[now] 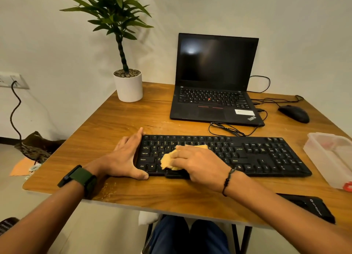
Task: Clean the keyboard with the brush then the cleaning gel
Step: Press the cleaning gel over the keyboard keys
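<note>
Keyboard (247,154) lies at the table's (152,192) near edge. Yellow gel (168,161) is pressed onto the keyboard's left letter keys by the right hand (198,163), fingers flat over it. The keyboard's left end is braced by the left hand (126,159), fingers straight. Likely risks: gel left between keys if pressed too hard; crumbs (109,190) before the keyboard picked up again.

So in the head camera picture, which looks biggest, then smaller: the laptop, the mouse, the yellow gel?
1. laptop, biggest by far.
2 and 3. mouse and yellow gel look alike; the right hand hides part of the gel.
</note>
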